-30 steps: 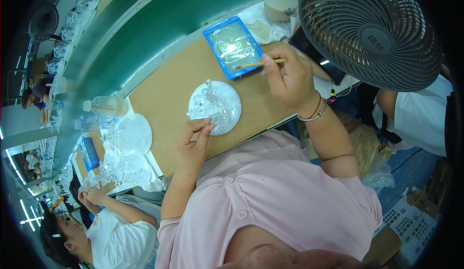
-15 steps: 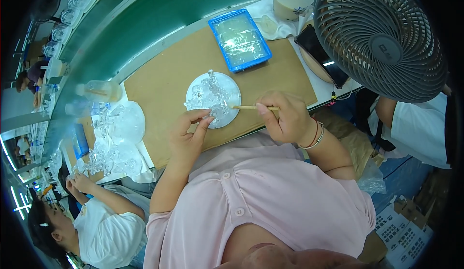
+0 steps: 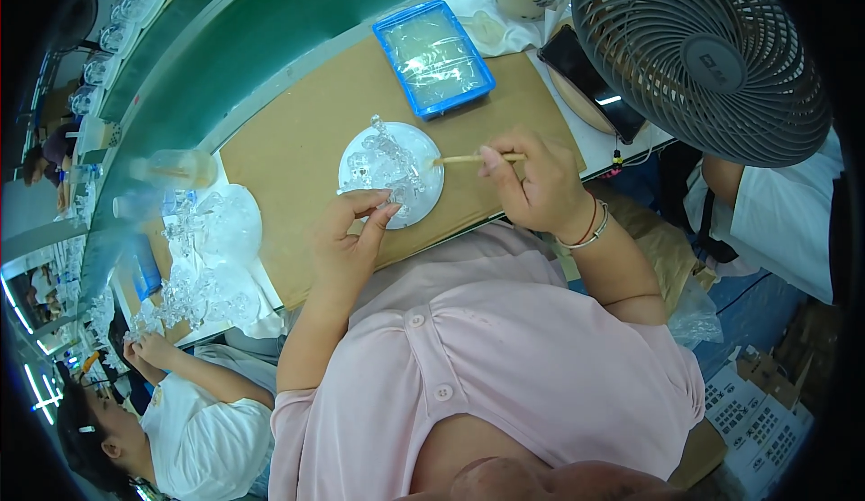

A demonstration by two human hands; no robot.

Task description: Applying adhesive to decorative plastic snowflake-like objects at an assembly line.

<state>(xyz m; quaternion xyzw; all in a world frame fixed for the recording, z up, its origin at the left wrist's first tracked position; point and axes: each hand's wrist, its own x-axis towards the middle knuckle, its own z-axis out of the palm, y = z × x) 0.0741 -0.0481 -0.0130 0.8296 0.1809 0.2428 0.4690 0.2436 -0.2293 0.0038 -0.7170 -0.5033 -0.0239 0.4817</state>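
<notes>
A round white disc (image 3: 434, 175) lies on a brown board, with a cluster of clear, glass-like pieces (image 3: 383, 151) on it. My left hand (image 3: 353, 222) is closed in a pinch at the disc's near edge, thumb and forefinger on one small clear piece (image 3: 394, 198). In my right hand (image 3: 532, 181) is a thin wooden stick (image 3: 464, 159), gripped like a pen. The stick points left, and its pale tip is over the right part of the disc, beside the clear pieces. Whether the tip touches anything I cannot tell.
Beyond the disc sits a blue tray (image 3: 432, 59) under clear film. A large fan (image 3: 712, 64) and a dark phone (image 3: 595, 86) stand at the right. More clear pieces (image 3: 212, 294) lie on the left, where a co-worker in white (image 3: 212, 438) handles some. A green surface (image 3: 297, 32) curves behind.
The stick's tip has shifted away from me across the disc's right side. My left hand keeps its pinch. The whole view has moved slightly.
</notes>
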